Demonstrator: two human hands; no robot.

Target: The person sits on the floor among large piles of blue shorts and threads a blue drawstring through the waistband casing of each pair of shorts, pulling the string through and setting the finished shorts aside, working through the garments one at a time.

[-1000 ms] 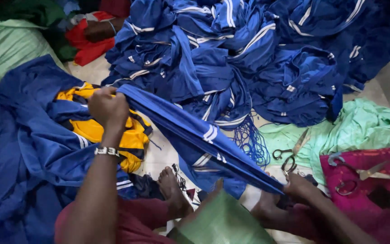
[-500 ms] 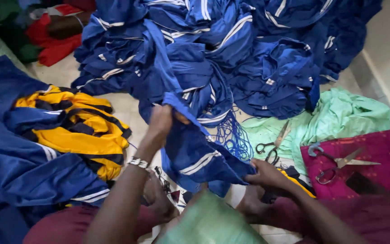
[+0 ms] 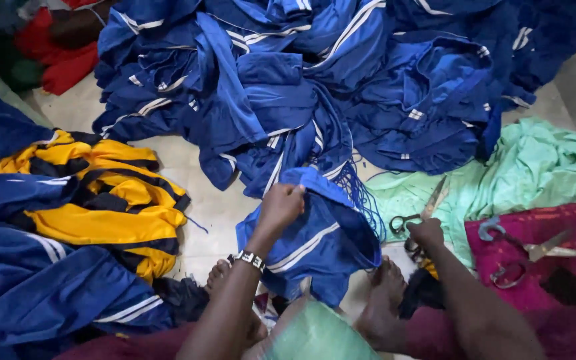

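My left hand (image 3: 280,208), a beaded band on its wrist, pinches the top edge of a blue garment with white stripes (image 3: 321,240) that hangs bunched in front of me. My right hand (image 3: 427,233) is off the garment, its fingers curled over the handle end of a pair of scissors (image 3: 436,197) lying on a mint green cloth (image 3: 535,167). Loose blue threads trail from the garment's right side. My bare feet (image 3: 385,300) rest on the floor just below it.
A big heap of blue striped garments (image 3: 315,80) fills the far side. A yellow and navy garment (image 3: 101,200) lies on more blue clothes (image 3: 35,293) at left. Another pair of scissors (image 3: 541,250) lies on a magenta cloth (image 3: 568,280) at right. Red cloth (image 3: 61,60) sits far left.
The stretched-out blue garment has been gathered in and now hangs from my left hand alone. My right hand let go of it and moved right onto the scissors.
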